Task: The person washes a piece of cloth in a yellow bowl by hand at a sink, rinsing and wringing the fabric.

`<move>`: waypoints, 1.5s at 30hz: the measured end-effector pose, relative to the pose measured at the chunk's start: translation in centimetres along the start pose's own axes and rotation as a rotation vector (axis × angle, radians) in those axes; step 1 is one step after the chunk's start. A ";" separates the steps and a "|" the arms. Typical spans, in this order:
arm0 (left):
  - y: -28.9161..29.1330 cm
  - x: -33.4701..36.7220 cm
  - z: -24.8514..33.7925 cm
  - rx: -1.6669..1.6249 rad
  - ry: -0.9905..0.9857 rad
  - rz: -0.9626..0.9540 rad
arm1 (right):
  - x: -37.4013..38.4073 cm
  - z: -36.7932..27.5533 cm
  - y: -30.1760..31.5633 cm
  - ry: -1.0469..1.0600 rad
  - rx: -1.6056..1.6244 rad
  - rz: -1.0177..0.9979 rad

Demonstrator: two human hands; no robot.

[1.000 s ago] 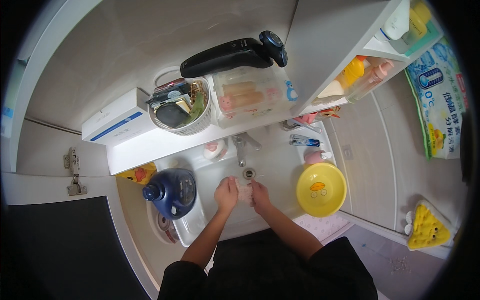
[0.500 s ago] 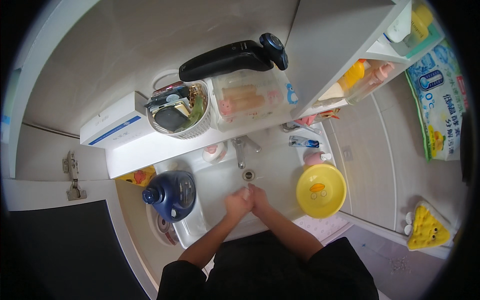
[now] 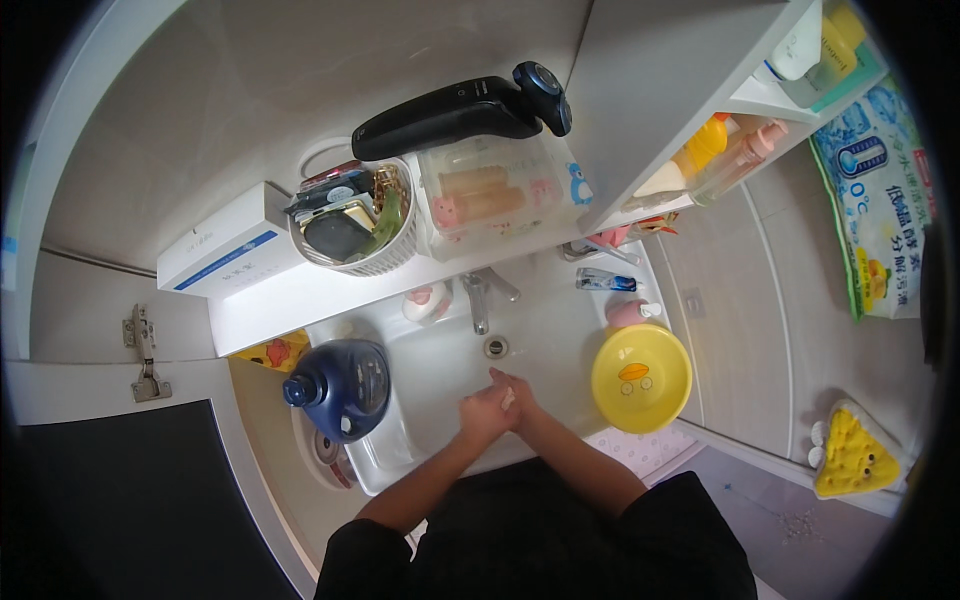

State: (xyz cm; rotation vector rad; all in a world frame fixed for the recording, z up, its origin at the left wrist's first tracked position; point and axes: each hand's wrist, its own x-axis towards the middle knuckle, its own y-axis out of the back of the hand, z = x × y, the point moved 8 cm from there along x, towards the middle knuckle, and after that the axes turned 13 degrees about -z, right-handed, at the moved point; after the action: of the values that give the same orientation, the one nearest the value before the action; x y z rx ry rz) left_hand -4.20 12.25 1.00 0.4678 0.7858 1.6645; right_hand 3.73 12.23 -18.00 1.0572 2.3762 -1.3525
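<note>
Over the white sink (image 3: 425, 375), my two hands are pressed together just below the drain (image 3: 496, 347). My left hand (image 3: 484, 412) is closed around part of my right hand (image 3: 519, 392), whose fingers stretch toward the drain. A small whitish patch shows between them; whether it is foam or a piece of soap I cannot tell. The silver faucet (image 3: 477, 305) stands beyond the hands, and no running water can be made out from its spout.
A dark blue jug (image 3: 350, 385) stands on the sink's left edge, a yellow basin (image 3: 665, 372) on its right. Near that basin are a pink pump bottle (image 3: 628, 313) and a blue tube (image 3: 605, 280). The shelf above holds a white basket (image 3: 385, 262), clear box (image 3: 500, 200) and black shaver (image 3: 450, 120).
My hands have rubbed against each other, the left turning and sliding slightly right over the right. The whitish patch between them now shows. The surrounding things stay put.
</note>
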 end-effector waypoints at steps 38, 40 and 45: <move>1.8 1.3 -4.6 0.007 0.119 0.196 | -4.0 -6.2 -7.6 -0.341 0.040 0.134; 0.8 -0.5 -1.6 -0.088 -0.138 0.251 | -2.6 -5.4 -6.2 -0.117 0.231 0.252; 1.7 1.1 -0.7 -0.041 -0.050 0.142 | -3.0 -4.5 -6.5 -0.284 0.239 0.028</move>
State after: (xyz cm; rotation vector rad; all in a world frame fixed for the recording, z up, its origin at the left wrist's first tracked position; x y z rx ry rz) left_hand -6.07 12.94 1.64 0.5453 0.6932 1.7902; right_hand 2.18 12.40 -9.64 0.8795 2.0271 -1.6834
